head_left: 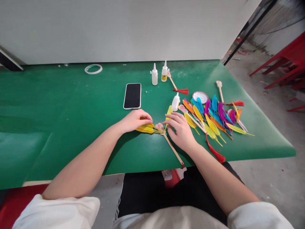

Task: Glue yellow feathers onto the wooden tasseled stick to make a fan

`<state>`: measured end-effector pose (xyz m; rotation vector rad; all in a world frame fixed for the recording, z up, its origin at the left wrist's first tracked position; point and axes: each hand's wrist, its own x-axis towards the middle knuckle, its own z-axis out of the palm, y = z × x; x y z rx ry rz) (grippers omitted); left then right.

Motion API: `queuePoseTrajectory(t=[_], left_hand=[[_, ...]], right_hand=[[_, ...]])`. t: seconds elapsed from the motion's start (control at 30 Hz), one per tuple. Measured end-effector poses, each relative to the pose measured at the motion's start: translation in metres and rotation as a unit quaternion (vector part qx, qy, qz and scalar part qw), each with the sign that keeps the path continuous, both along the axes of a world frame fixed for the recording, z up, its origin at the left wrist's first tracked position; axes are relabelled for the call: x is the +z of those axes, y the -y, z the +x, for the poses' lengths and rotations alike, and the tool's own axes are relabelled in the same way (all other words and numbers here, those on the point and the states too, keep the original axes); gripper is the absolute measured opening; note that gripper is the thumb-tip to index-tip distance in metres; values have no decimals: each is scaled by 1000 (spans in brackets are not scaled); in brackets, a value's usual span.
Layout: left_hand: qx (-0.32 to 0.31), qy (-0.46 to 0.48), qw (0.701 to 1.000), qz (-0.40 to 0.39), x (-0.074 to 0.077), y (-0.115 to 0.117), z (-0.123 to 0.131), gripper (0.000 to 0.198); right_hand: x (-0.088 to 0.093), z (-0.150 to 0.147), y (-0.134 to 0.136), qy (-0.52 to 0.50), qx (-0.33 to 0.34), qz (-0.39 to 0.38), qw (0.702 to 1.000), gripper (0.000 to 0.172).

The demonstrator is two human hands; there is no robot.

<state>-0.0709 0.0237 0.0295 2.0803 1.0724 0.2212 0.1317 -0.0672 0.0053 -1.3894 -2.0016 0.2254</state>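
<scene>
On the green table, a wooden fan handle (173,149) lies slanted, its pale decorated head (159,127) between my hands. Yellow feathers (145,128) spread leftward from that head. My left hand (135,121) has its fingers pinched together on these feathers. A yellow-green feather (169,110) stands up on the head's right side. My right hand (179,129) curls its fingers around this feather's lower part; its thumb is mostly hidden. A red cord hangs from the handle's lower end at the table edge.
Right of my hands lies a pile of coloured feathers (215,111) with another red-tasselled handle. Behind stand small white glue bottles (154,77). A phone (132,96) and a tape roll (93,69) lie to the left. A grey-white panel (119,31) rises behind the table.
</scene>
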Motion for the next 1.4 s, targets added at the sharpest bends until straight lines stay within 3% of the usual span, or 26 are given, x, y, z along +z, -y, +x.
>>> queuePoseTrajectory(t=[0.27, 0.67, 1.07, 1.27, 1.4], left_hand=[[10, -13, 999, 28, -3, 3, -3, 24], [-42, -25, 996, 74, -7, 2, -7, 22], [38, -11, 999, 18, -5, 1, -11, 28], [119, 30, 992, 12, -1, -6, -25, 37], [91, 33, 994, -44, 1, -4, -24, 39]], right_hand=[[-2, -4, 4, 24, 32, -16, 999, 31], [-6, -5, 4, 76, 40, -10, 996, 28], [-5, -8, 7, 138, 62, 8, 988, 29], [-5, -7, 6, 131, 61, -2, 989, 29], [-6, -6, 6, 120, 68, -1, 990, 29]])
